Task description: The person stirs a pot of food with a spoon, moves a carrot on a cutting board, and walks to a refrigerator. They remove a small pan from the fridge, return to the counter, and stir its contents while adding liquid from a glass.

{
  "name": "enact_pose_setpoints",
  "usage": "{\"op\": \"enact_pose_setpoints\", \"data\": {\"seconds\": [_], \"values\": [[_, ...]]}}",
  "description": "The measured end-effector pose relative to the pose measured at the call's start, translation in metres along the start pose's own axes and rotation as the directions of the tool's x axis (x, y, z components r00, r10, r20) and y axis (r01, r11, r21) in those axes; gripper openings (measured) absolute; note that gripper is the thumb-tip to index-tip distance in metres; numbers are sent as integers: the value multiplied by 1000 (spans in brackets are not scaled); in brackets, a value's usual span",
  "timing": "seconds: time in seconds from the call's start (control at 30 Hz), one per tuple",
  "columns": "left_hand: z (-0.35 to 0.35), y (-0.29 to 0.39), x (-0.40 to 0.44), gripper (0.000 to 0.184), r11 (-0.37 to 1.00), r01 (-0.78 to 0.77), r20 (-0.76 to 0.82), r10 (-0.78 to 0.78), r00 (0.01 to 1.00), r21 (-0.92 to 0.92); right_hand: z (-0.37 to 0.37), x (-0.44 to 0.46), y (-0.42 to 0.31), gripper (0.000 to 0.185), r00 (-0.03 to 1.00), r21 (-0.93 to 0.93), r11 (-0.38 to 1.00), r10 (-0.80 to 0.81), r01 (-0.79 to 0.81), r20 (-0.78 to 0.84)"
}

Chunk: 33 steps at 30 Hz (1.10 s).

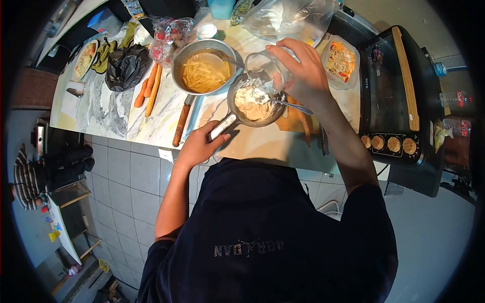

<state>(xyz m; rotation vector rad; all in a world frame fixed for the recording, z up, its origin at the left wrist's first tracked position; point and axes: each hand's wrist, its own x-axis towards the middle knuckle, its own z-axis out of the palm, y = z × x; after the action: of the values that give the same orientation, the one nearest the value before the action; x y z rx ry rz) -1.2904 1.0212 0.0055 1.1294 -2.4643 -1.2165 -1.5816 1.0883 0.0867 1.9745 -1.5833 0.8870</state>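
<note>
My left hand (206, 143) is wrapped round the handle of a small dark pan (244, 120) at the middle of the table. Creamy, lumpy food (251, 103) lies in the pan, and a metal spoon (295, 107) rests in it with its handle pointing right. Over the pan's upper right side, my right hand (303, 70) holds a clear glass (262, 68), tilted, with its mouth towards the pan. Just left stands a larger metal pot (184, 76) with pale strips in liquid (204, 74) and a utensil in it.
Carrots (148, 87) and a black bag (126, 69) lie to the left. At right are a container of shredded vegetables (341, 63) and a black oven (391, 101). A clear plastic bag (283, 20) sits behind. A person in stripes (28, 174) is far left.
</note>
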Motion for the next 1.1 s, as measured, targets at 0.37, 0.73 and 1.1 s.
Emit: {"op": "enact_pose_setpoints", "data": {"seconds": [0.37, 0.73, 1.1], "values": [[-2, 6, -1, 50, 998, 54, 22, -54, 998, 30, 40, -17, 53, 81, 827, 443, 722, 555, -531, 86], [4, 0, -1, 49, 998, 54, -5, -54, 999, 13, 106, -40, 102, 88, 687, 561, 488, 694, -669, 215], [6, -1, 2, 46, 999, 45, -12, -45, 999, -7, 115, -40, 108, 91, 695, 520, 518, 681, -679, 229]]}}
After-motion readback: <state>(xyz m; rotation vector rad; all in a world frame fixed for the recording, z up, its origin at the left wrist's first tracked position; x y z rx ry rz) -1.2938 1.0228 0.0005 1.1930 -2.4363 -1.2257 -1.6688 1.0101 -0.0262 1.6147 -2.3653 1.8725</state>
